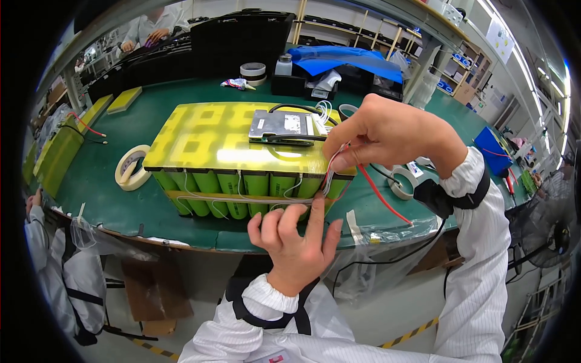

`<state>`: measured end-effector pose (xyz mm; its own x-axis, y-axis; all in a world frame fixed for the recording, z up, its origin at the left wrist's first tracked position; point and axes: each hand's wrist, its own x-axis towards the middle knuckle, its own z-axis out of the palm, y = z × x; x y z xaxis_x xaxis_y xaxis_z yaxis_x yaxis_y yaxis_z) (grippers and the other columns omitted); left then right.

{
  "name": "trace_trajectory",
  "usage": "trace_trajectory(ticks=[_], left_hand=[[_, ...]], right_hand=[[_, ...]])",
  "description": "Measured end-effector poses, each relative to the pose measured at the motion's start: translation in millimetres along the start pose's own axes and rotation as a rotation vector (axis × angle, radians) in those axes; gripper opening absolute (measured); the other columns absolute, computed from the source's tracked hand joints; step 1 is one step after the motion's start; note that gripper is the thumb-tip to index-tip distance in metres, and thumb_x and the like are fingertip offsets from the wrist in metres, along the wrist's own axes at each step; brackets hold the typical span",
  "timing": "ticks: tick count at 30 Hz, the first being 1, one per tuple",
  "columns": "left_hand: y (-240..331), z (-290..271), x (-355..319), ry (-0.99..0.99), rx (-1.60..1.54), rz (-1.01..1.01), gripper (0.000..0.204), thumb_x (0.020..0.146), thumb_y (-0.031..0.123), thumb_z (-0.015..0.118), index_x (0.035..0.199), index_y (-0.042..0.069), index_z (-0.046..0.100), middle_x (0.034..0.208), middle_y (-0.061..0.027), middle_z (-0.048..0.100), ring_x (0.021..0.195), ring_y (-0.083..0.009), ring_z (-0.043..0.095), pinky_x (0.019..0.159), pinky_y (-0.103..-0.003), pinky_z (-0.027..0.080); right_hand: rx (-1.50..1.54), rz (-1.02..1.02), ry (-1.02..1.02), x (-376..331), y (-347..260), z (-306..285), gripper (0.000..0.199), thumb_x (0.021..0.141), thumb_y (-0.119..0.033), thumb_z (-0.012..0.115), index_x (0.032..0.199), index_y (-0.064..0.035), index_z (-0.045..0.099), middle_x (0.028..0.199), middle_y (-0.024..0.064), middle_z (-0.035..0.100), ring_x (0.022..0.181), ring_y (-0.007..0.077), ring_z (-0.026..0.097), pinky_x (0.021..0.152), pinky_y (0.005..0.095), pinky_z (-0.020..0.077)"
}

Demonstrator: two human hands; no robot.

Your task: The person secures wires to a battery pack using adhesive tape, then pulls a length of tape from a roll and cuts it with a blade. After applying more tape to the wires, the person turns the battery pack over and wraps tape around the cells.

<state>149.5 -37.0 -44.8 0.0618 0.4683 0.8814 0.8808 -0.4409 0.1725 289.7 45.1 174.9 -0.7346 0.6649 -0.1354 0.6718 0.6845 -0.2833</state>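
Observation:
A battery pack (200, 136) of green cylindrical cells with a yellow top sheet stands on the green bench. On its top lies a silver circuit board module (281, 124) with black cables. My right hand (381, 133) pinches a bundle of thin wires (330, 172), white, red and black, at the pack's right front corner. Below it my left hand (296, 239) has its fingers apart, the index fingertip pressing against the wires on the pack's front side. White wires (242, 197) run along that side over a yellowish strip. A thick red cable (378, 192) hangs past the right corner.
A roll of masking tape (132, 167) lies left of the pack, another tape roll (402, 183) right of it. Behind are stacked tape rolls (253, 71), a bottle (284, 65) and blue sheeting (345, 60). Co-workers sit at far back (154, 27) and left (36, 224).

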Motion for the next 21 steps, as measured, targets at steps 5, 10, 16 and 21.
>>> trace_trajectory(ticks=[5,10,16,21], left_hand=[[-11.1,6.2,23.2,0.215,-0.077,-0.061,0.016,0.081,0.033,0.078,0.084,0.017,0.076,0.1,-0.0001,0.047,0.102,-0.0268,0.035,0.086,-0.043,0.029],[-9.7,4.0,28.2,0.183,-0.221,-0.166,0.016,0.071,0.023,0.087,0.078,0.016,0.074,0.098,-0.0033,0.043,0.102,-0.0286,0.035,0.089,-0.043,0.03],[-17.1,-5.1,39.8,0.188,-0.259,-0.279,0.032,0.064,0.022,0.092,0.075,0.014,0.063,0.105,-0.0087,0.04,0.106,-0.031,0.037,0.09,-0.045,0.032],[-15.7,-6.5,42.7,0.207,-0.17,-0.155,0.032,0.068,0.024,0.09,0.094,0.022,0.071,0.114,-0.0097,0.04,0.111,-0.0336,0.037,0.096,-0.046,0.033]], right_hand=[[0.213,0.13,-0.111,4.4,5.8,-6.6,0.024,0.089,-0.024,0.071,0.1,-0.003,0.074,0.067,0.0089,0.069,0.047,0.0138,0.063,0.047,0.0254,0.0492],[0.302,0.148,-0.117,9.7,11.4,-8.1,0.024,0.086,-0.021,0.078,0.096,0.0005,0.076,0.066,0.0053,0.068,0.046,0.0095,0.06,0.043,0.0213,0.0443],[0.369,0.104,-0.099,10.9,19.3,-6.6,0.023,0.085,-0.019,0.078,0.095,0.001,0.077,0.067,0.0067,0.07,0.051,0.0103,0.063,0.044,0.0216,0.0474],[0.475,0.087,-0.066,12.1,24.4,-6.7,0.019,0.084,-0.016,0.078,0.093,0.0017,0.077,0.07,0.0082,0.071,0.054,0.0115,0.066,0.048,0.0229,0.052]])
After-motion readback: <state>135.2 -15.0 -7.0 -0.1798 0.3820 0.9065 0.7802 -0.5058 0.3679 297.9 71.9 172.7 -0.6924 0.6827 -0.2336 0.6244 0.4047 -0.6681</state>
